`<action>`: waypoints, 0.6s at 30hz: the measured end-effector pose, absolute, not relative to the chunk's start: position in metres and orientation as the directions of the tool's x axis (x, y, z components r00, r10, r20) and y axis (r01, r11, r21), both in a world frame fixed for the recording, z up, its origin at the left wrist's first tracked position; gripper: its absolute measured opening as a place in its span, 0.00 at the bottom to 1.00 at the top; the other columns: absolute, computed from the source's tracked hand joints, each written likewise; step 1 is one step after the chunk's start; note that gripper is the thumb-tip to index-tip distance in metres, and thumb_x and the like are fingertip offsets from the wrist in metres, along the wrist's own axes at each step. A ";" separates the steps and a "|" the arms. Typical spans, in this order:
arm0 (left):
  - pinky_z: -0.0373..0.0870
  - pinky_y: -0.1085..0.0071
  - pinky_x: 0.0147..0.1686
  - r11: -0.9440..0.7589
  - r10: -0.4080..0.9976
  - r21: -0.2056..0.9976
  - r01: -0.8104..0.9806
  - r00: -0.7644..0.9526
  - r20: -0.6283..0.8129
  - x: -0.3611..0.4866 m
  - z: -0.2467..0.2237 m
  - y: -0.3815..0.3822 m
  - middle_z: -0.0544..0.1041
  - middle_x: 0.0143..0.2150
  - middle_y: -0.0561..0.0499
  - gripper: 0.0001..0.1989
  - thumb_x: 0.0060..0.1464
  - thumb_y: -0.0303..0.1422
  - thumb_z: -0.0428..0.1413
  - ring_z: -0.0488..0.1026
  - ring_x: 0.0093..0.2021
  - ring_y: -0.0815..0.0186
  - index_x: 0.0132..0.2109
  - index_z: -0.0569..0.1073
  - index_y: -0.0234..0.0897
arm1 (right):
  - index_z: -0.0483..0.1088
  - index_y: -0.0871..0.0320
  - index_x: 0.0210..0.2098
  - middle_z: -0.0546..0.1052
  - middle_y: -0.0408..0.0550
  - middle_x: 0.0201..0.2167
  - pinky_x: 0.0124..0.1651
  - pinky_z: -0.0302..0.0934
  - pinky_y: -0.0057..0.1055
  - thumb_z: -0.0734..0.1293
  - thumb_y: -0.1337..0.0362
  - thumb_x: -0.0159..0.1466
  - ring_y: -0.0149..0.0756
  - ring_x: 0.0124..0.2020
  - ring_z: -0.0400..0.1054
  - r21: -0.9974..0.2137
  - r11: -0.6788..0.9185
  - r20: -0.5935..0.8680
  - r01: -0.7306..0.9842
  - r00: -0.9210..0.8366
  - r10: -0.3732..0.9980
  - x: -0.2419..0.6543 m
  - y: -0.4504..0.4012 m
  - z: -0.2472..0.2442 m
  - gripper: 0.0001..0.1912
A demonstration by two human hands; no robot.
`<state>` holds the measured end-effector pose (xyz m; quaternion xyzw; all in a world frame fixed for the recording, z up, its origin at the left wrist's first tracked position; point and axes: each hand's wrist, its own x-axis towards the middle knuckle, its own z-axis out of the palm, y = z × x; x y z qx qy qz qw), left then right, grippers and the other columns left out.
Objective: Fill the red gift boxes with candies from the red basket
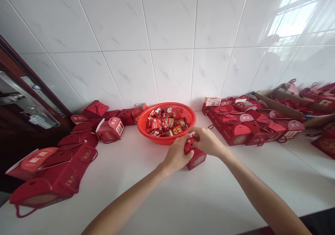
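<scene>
A small red gift box (198,160) stands on the white tabletop, just in front of an orange-red plastic basket (157,139) of wrapped candies (167,122). My left hand (178,154) grips the upper left side of the box, thumb on its top flap. From the right, my right hand (206,141) reaches over the box top, its fingers pinched round a dark red cord at the flap. The fingertips of both hands are close together, and they partly hide the top of the box.
More red boxes (237,132) stand in rows at the right, beside a cardboard carton (282,107). Others (49,179) cluster at the left near a dark door (26,106) with a metal handle. A white tiled wall (172,71) rises behind the table (157,200).
</scene>
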<state>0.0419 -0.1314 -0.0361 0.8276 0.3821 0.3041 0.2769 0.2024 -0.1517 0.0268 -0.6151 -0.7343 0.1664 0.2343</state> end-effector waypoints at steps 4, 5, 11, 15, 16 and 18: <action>0.72 0.54 0.55 -0.528 0.819 0.686 0.500 0.512 0.258 0.043 -0.036 -0.131 0.78 0.54 0.46 0.26 0.53 0.30 0.57 0.73 0.55 0.51 0.60 0.69 0.40 | 0.73 0.54 0.47 0.79 0.46 0.31 0.29 0.48 0.28 0.59 0.76 0.58 0.35 0.28 0.67 -0.326 0.127 0.251 0.937 -0.044 0.967 0.197 -0.153 0.030 0.22; 0.72 0.55 0.53 -0.522 0.824 0.683 0.511 0.508 0.250 0.043 -0.035 -0.132 0.78 0.52 0.46 0.25 0.53 0.30 0.57 0.73 0.54 0.52 0.59 0.70 0.40 | 0.73 0.54 0.48 0.80 0.47 0.33 0.30 0.48 0.29 0.59 0.76 0.58 0.35 0.28 0.68 -0.286 0.125 0.270 0.950 -0.045 0.962 0.196 -0.152 0.031 0.22; 0.74 0.56 0.50 -0.509 0.832 0.693 0.511 0.500 0.242 0.046 -0.031 -0.134 0.78 0.51 0.45 0.23 0.54 0.29 0.55 0.74 0.54 0.51 0.58 0.71 0.39 | 0.73 0.55 0.41 0.80 0.50 0.35 0.31 0.47 0.31 0.60 0.75 0.61 0.39 0.30 0.70 -0.194 0.147 0.243 0.970 -0.097 0.965 0.191 -0.152 0.034 0.15; 0.70 0.52 0.58 -0.500 0.836 0.704 0.504 0.492 0.242 0.046 -0.034 -0.131 0.76 0.58 0.44 0.31 0.55 0.31 0.57 0.71 0.60 0.50 0.65 0.64 0.40 | 0.74 0.54 0.41 0.80 0.49 0.33 0.32 0.49 0.30 0.62 0.74 0.59 0.39 0.31 0.71 -0.235 0.153 0.263 0.960 -0.088 0.961 0.193 -0.155 0.040 0.15; 0.68 0.52 0.60 -0.505 0.832 0.710 0.491 0.496 0.249 0.046 -0.035 -0.131 0.75 0.60 0.44 0.32 0.55 0.31 0.57 0.70 0.62 0.50 0.67 0.63 0.41 | 0.74 0.54 0.42 0.80 0.48 0.32 0.32 0.50 0.30 0.62 0.73 0.59 0.38 0.30 0.70 -0.276 0.161 0.251 0.948 -0.091 0.964 0.195 -0.156 0.042 0.15; 0.65 0.51 0.63 -0.515 0.815 0.733 0.444 0.519 0.258 0.044 -0.036 -0.131 0.70 0.66 0.43 0.35 0.55 0.33 0.59 0.66 0.66 0.50 0.69 0.60 0.41 | 0.74 0.53 0.44 0.79 0.44 0.29 0.31 0.52 0.29 0.63 0.72 0.58 0.36 0.28 0.69 -0.388 0.168 0.230 0.906 -0.081 0.970 0.199 -0.157 0.043 0.16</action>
